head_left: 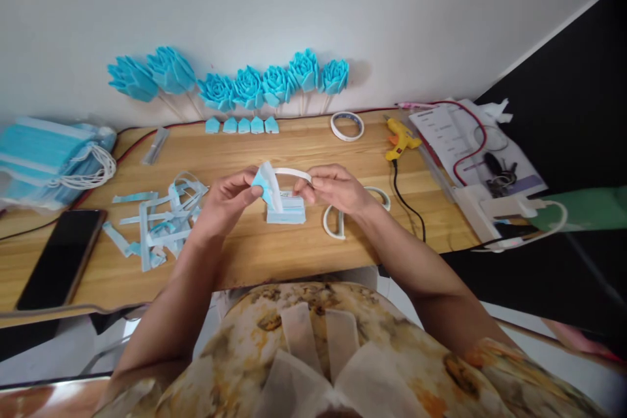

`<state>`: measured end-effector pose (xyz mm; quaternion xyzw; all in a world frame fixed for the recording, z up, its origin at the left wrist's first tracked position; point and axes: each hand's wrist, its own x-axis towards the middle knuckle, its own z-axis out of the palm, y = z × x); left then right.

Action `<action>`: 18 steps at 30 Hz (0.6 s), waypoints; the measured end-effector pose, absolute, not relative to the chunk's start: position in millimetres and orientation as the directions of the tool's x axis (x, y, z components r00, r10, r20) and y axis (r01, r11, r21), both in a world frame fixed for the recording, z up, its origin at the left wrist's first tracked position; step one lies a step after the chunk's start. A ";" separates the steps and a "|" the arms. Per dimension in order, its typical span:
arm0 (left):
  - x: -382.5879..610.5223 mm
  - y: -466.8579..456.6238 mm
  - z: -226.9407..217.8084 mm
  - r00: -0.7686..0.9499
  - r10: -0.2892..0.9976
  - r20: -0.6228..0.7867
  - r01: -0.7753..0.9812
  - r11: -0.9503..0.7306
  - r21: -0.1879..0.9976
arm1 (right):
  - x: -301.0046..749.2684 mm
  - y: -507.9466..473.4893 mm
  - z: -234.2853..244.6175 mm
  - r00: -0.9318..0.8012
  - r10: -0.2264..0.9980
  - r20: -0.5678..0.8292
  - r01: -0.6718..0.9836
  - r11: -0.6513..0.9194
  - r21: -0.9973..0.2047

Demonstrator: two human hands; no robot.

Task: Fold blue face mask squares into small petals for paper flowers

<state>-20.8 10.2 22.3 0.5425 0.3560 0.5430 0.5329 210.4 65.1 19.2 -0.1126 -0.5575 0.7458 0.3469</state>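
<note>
My left hand [226, 201] pinches a folded piece of blue-and-white face mask fabric [265, 181] between thumb and fingers. A narrow white strip [294, 173], perhaps tape, bows across from that piece to my right hand [337, 188], whose fingers are closed on its other end. Below the folded piece lie flat cut mask pieces [287, 213], partly covered by it. Under my right wrist show two white loops [334, 225] like scissors handles; the rest is hidden by the hand.
Blue fabric flowers [249, 87] on sticks stand along the wall, with several small folded blue pieces [243, 125] before them. A tape roll [347, 126], yellow glue gun [401, 138] and papers [450, 130] lie right. Mask scraps [166, 222], a phone [63, 258] and bagged masks [44, 160] lie left.
</note>
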 end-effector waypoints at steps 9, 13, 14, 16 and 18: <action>-29.4 11.4 25.2 0.339 0.899 0.276 -0.196 -0.220 0.956 | 215.1 62.6 19.0 -0.828 0.526 0.191 -0.287 -0.107 -0.952; -31.0 11.1 33.5 0.394 0.871 0.293 -0.116 -0.269 0.956 | 215.5 63.5 21.5 -0.855 0.497 0.149 -0.217 -0.081 -0.973; -31.0 10.9 34.7 0.394 0.872 0.292 -0.093 -0.278 0.956 | 215.2 63.9 21.8 -0.848 0.511 0.142 -0.206 -0.072 -0.976; -30.4 10.5 36.0 0.404 0.870 0.282 -0.039 -0.291 0.956 | 214.6 64.8 22.0 -0.811 0.568 0.137 -0.196 -0.044 -0.980; -29.3 10.3 36.0 0.425 0.864 0.271 0.005 -0.301 0.954 | 214.6 65.8 22.2 -0.765 0.627 0.147 -0.198 -0.012 -0.980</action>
